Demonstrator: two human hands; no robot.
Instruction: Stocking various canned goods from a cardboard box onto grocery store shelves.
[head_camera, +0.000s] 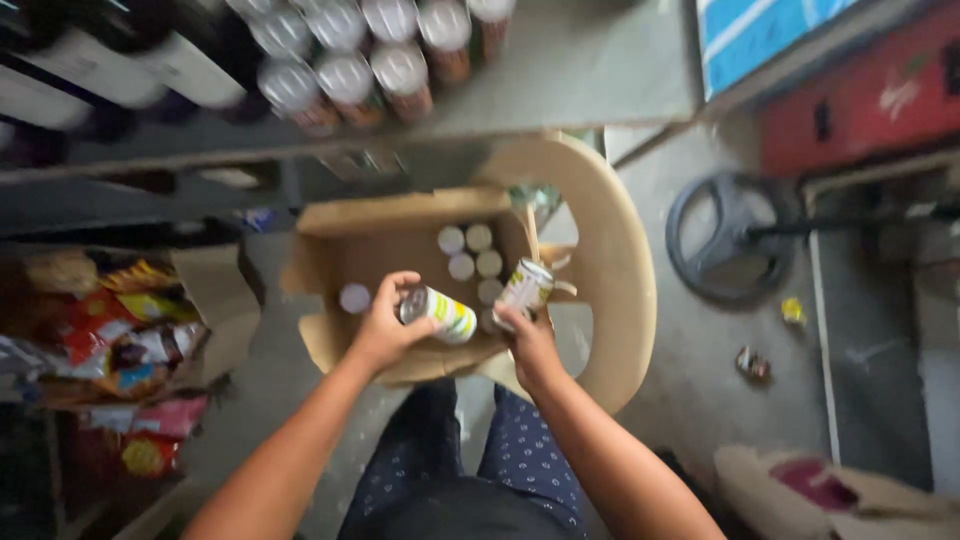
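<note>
Both forearms are extending forward from the bottom edge of the view and converging over the open cardboard box (400, 235), which is resting on a beige plastic chair (615, 280).

The left hand (385, 330) is curling its fingers around the end of a white can with green markings (440, 313). This can is lying roughly horizontal above the near edge of the box, with its silver top pointing toward the left hand.

The right hand (528, 345) is closing around the lower part of a second white can (524, 288). This can is tilting, top end up and away from the person, over the near right part of the box.

Several more cans (472, 255) are standing upright inside the box, toward its far right corner; one can (354, 297) is standing apart near the left wall of the box.

Beyond the box, a shelf (560, 90) is carrying rows of similar cans (370, 55).
</note>
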